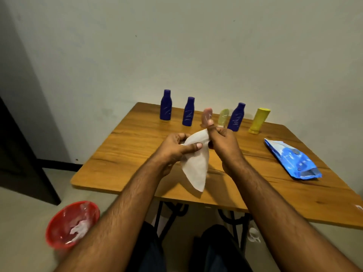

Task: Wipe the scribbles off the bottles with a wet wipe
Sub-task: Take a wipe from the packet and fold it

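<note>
Wet wipe (196, 165): white, partly unfolded sheet held up above the table, upper corner raised, lower corner hanging to a point.
Left blue bottle (166, 105): dark blue, capped, upright at the far edge, pale scribble on its front.
Second blue bottle (188, 112): same kind, upright, scribbled.
Pink tube (206, 116): standing, partly hidden, a mark on it.
Pale green tube (223, 117): standing just beside it.
Third blue bottle (236, 117): upright, scribbled.
Yellow bottle (258, 120): standing at the right end.
</note>
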